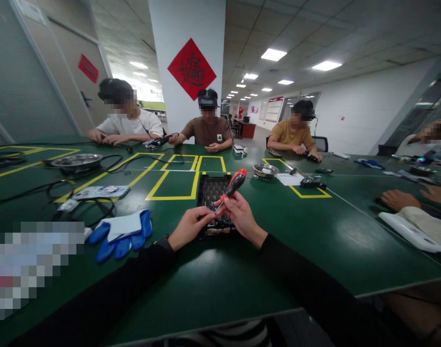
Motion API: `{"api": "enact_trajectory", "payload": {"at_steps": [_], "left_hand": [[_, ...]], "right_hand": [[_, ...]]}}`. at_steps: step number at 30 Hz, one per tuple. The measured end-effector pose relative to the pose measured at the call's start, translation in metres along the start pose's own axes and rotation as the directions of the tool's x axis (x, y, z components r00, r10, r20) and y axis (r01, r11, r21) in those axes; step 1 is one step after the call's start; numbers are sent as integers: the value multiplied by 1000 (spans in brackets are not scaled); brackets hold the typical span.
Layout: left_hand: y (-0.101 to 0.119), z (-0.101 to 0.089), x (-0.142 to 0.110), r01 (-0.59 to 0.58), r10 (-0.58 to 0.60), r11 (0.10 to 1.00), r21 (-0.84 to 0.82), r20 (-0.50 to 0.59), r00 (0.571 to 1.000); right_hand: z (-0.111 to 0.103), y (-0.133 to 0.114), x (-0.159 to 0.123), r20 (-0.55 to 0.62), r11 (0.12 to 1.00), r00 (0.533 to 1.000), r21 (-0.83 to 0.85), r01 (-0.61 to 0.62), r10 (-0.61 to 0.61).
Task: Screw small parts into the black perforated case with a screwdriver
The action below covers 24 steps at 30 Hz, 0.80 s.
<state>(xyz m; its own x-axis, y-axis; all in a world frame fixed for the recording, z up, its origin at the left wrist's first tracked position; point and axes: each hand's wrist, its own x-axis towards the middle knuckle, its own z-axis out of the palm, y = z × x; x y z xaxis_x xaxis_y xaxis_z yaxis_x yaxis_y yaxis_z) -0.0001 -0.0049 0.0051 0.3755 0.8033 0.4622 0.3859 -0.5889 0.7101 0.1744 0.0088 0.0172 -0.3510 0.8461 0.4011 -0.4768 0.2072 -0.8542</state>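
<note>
My right hand [242,214] is closed on a screwdriver [237,182] with a red and black handle. The handle points up and to the right, and its shaft slants down to the fingers of my left hand [193,224]. Those left fingers are pinched together at the screwdriver's lower end; whatever they hold there is too small to make out. Both hands are above a black tray-like case [213,188] lying on the green table, its near part partly hidden by my hands.
Blue and white gloves [124,231] lie left, near a flat packet [101,192] and black cables [108,166]. Metal bowls [75,161] [265,169] stand farther off. Dark parts [312,182] lie right of a paper sheet [289,179]. Several people sit around the table [350,231].
</note>
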Motion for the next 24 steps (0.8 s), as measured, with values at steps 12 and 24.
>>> {"api": "enact_trajectory", "payload": {"at_steps": [12,24], "left_hand": [[-3,4,-3,-16,18,998,64,-29,999],[-2,3,-1,-11,11,1000,24,2,1000]], "right_hand": [[-2,2,-4,37,1000,999,20,9,-10],[-1,2,-3,12,1000,1000,8,28,-28]]}}
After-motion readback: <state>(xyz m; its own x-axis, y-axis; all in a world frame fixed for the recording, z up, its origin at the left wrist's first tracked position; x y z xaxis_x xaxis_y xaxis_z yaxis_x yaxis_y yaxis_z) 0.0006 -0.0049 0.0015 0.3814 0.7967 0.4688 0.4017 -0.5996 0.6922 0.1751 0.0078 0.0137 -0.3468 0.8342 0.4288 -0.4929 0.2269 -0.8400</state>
